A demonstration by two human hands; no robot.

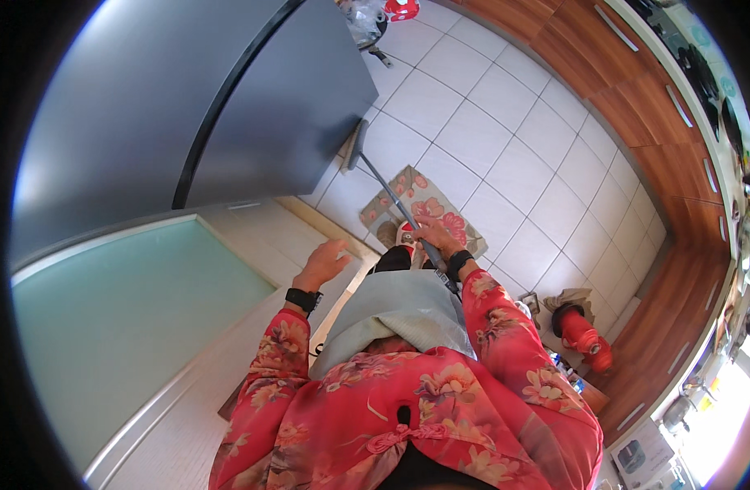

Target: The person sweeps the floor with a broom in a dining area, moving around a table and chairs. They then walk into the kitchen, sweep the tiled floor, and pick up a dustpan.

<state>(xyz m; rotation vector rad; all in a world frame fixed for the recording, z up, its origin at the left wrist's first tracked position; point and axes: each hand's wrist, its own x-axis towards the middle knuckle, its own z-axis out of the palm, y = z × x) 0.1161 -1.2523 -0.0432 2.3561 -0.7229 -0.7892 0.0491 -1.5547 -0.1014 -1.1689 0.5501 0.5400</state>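
Note:
My right hand point(437, 237) is closed around the grey handle of a long-handled broom point(394, 197), just above the lap of a pale apron point(399, 306). The broom's head point(355, 146) rests on the tiled floor against the lower edge of a dark grey appliance or cabinet point(289, 122). Its pole crosses over a floral floor mat point(421, 202). Free of any object, my left hand point(323, 263) is raised beside the frosted-glass door, fingers apart from the thumb. Both wrists wear dark bands.
Wooden drawers point(644, 104) curve along the right under a cluttered counter. A red object point(577, 334) stands near them at the lower right. A frosted-glass door point(136, 331) is on the left. A pan with a plastic bag point(363, 21) lies at the top.

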